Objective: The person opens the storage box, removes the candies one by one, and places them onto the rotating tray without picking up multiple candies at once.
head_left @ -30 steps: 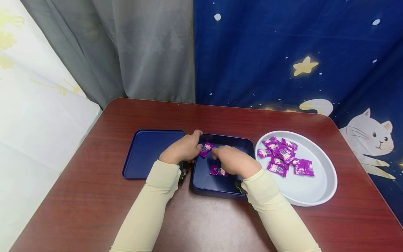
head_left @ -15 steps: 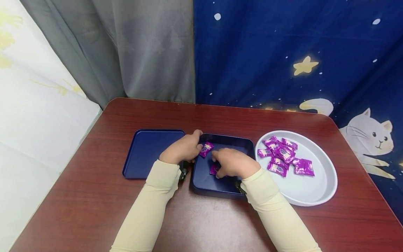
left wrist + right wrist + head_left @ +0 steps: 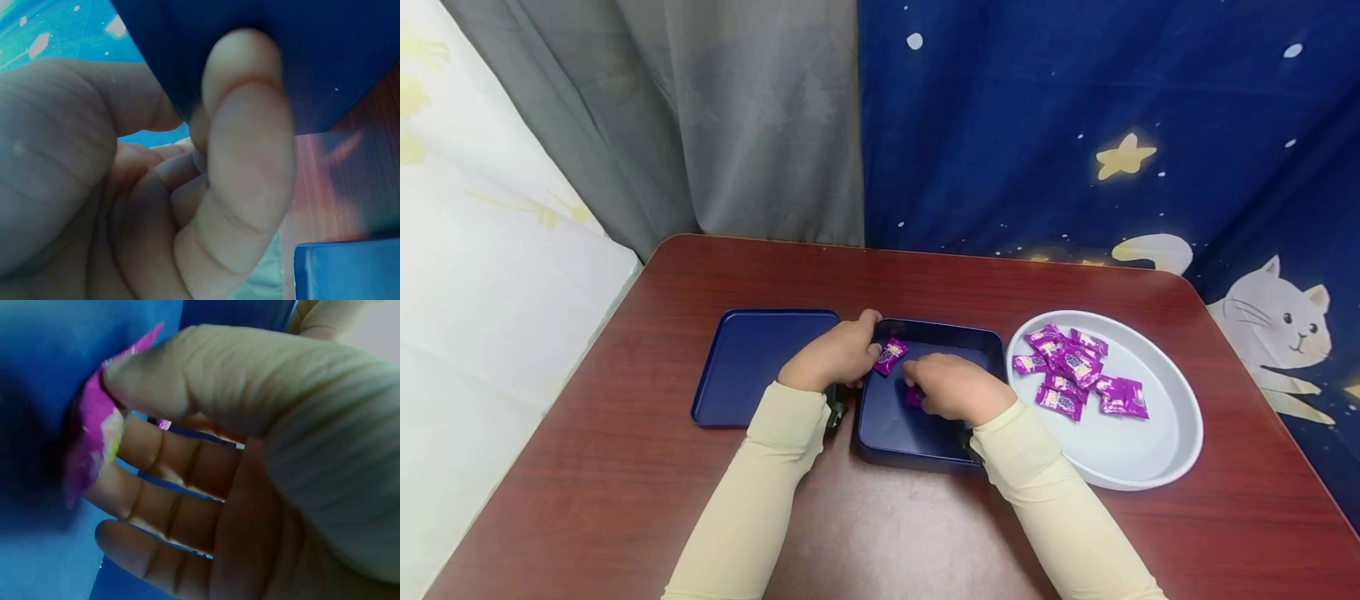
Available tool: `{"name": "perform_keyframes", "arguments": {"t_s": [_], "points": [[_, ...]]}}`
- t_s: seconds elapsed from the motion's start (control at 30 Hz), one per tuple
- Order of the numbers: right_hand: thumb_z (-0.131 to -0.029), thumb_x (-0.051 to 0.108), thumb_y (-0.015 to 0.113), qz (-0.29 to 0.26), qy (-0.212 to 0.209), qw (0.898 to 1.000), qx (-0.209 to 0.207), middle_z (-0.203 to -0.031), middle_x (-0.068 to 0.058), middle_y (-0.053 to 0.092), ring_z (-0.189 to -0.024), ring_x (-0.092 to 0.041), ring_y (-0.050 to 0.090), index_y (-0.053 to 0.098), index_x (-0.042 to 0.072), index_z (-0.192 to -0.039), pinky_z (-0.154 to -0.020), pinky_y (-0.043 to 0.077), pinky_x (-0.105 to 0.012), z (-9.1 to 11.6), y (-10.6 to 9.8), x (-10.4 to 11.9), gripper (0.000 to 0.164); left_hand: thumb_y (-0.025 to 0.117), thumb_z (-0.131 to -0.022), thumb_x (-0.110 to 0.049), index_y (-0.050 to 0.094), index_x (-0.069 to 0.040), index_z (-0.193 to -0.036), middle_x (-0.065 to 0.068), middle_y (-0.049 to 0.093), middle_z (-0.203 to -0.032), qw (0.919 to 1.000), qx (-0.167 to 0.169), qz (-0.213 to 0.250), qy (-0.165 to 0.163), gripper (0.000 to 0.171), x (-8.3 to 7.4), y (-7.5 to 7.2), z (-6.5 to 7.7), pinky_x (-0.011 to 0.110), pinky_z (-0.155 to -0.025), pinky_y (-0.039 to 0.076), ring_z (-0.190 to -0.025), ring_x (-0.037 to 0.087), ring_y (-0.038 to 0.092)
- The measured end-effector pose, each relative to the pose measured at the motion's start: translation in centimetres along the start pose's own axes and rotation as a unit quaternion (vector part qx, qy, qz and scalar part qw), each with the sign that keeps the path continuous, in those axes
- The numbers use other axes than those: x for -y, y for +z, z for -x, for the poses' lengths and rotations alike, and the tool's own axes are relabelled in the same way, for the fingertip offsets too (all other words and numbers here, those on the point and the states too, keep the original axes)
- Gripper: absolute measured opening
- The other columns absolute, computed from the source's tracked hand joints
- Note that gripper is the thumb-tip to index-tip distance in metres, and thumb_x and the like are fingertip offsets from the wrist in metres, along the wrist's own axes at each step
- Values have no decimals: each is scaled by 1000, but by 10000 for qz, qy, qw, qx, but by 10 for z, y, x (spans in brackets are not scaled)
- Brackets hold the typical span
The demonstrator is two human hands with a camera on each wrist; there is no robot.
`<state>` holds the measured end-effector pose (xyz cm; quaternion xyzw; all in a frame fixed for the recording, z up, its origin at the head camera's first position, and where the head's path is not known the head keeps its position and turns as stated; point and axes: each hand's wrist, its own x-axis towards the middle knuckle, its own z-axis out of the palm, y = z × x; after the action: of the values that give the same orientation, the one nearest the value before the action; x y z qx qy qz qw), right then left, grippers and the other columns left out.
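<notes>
Both hands are working at the navy tin (image 3: pixel 895 437), which is sitting near the middle of the red-brown table (image 3: pixel 880 533), slightly toward the front edge. The left hand (image 3: pixel 833 357) is gripping the tin's far-left corner: in the left wrist view the thumb (image 3: pixel 247 144) is lying pressed against the dark blue wall while the other fingers are curled behind it. A purple candy packet (image 3: pixel 890 356) is sitting just beside this hand, at the tin's far-left corner; whether the fingers are touching it cannot be told. The right hand (image 3: pixel 957 388) is reaching down into the tin, palm down, fingers curled. In the right wrist view its thumb (image 3: pixel 187 381) is pressing a second purple packet (image 3: pixel 94 447) against the fingers, so it is pinching that packet close to the tin floor; from the head view only a sliver of it (image 3: pixel 913 397) is showing under the fingers. The tin's flat lid (image 3: pixel 752 367) is lying just beside the tin on its left, toward the table's left edge. A white plate (image 3: pixel 1138 454) is standing just to the right of the tin, toward the right edge, and is carrying a heap of purple packets (image 3: pixel 1071 371) on its far-left part. Cream sleeves (image 3: pixel 752 500) are covering both forearms. Behind the far edge a grey curtain (image 3: pixel 700 125) and a blue star-and-cat cloth (image 3: pixel 1075 100) are hanging.
</notes>
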<state>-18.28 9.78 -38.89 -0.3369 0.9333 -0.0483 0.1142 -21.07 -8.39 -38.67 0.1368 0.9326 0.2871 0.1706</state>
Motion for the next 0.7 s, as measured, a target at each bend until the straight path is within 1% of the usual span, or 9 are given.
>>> {"name": "perform_keyframes", "arguments": {"t_s": [0.07,0.23,0.47,0.6,0.7], "points": [[-78,5,70,-32,17,10000,-9,-72,-1,54,-67,-18,50,58,10,-86,-65,47,-34,0,-1,0,15,44,-98,-18,25,-8,-142,10,63,-70,10000,11,7,-7,49,0,0,0,33,-55,50,-53,18,60],[-76,6,72,27,135,9999,-9,-68,-1,51,-65,-18,48,57,10,-83,-62,45,-33,-1,-2,1,16,45,-98,-18,25,-8,-143,10,63,-68,10000,32,-12,9,50,0,-2,1,33,-54,50,-52,18,60],[-72,7,75,312,442,9985,65,-67,-1,53,-64,-19,50,56,12,-79,-61,46,-36,0,0,1,20,45,-98,-18,26,-8,-142,10,63,-69,10000,35,-2,13,49,0,-2,1,33,-55,50,-52,18,60],[-73,9,75,408,601,9973,117,-69,-2,56,-65,-19,52,58,12,-83,-63,48,-38,0,0,2,20,45,-98,-18,25,-8,-142,10,63,-69,10000,39,-1,19,49,0,-2,1,33,-55,50,-52,18,60],[-76,9,73,410,618,9972,128,-70,-2,58,-66,-19,53,60,12,-88,-64,49,-38,0,0,2,18,45,-98,-18,25,-8,-142,10,63,-69,10000,35,6,10,50,1,-2,1,33,-55,50,-52,18,60]]}}
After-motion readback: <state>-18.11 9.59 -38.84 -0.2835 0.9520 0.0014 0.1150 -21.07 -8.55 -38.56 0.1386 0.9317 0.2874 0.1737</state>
